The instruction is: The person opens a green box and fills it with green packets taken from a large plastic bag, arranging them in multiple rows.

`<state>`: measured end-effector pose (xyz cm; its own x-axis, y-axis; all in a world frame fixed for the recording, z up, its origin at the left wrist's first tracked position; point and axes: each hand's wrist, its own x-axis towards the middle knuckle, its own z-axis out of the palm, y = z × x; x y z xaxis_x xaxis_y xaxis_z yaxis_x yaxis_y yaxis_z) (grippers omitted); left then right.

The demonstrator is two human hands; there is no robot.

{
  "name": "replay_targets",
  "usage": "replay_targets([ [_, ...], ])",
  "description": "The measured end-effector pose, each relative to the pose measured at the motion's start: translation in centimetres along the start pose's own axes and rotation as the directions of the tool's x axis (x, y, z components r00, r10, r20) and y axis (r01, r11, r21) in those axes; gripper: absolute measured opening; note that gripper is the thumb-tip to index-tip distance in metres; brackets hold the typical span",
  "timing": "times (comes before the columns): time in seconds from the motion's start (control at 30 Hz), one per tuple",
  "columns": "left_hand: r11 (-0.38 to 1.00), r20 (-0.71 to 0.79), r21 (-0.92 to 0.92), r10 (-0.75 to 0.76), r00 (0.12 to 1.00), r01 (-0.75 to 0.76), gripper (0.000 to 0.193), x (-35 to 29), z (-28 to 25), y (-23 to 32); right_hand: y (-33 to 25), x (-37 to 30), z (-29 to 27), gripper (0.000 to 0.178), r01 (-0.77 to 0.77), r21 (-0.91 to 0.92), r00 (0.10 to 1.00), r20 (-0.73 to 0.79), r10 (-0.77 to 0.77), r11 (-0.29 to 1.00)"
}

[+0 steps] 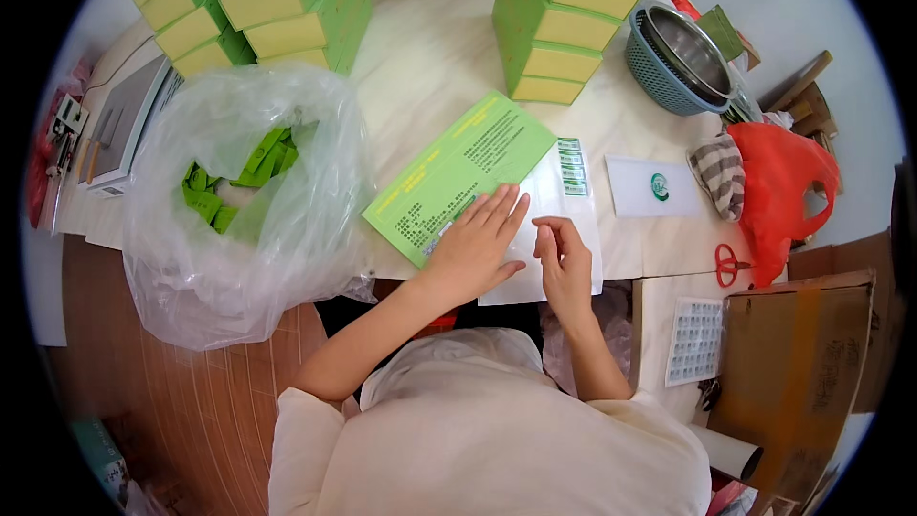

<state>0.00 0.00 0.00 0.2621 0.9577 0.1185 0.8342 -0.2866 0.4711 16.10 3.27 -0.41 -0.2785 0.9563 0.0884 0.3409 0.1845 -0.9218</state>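
1. Cream shirt (487, 430) is looming nearest.
2. Green box (468, 164) is slanting lengthwise away rightward, partly under the nearer left hand (473, 244), fingers flat, gripping nothing.
3. Right hand (565, 263) is hovering half-curled; whether holding anything, I can't tell.

Green panel (460, 175), yellow and black print (497, 141); white sheet (585, 218); striped cloth (716, 175); red bag (776, 172)

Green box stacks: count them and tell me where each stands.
3: the left stack at the picture's upper left, the middle stack just right of it, and the right stack beside the blue basket. More may be hidden behind.
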Motion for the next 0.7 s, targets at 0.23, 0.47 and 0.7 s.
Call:
replay_targets([
  [0.23, 0.811, -0.110, -0.577, -0.192, 0.975, 0.095, 0.050, -4.3, -3.5, -1.3, 0.2, -5.0, 2.9, 0.018, -0.119, 0.348, 0.984, 0.166, 0.063, 0.930],
  [0.47, 0.944, -0.543, -0.145, -0.325, 0.774, 0.295, 0.046, -5.6, -1.7, -5.8, 0.0, -6.5, 6.8, 0.064, -0.559, 0.448, 0.795, 0.528, 0.298, 0.698],
  [0.7, 0.948, -0.565, -0.180, -0.319, 0.761, 0.264, 0.045, -8.0, -3.2, -5.1, -0.6, -6.2, 7.7, 0.058, -0.638, 0.474, 0.753, 0.545, 0.367, 0.607],
])
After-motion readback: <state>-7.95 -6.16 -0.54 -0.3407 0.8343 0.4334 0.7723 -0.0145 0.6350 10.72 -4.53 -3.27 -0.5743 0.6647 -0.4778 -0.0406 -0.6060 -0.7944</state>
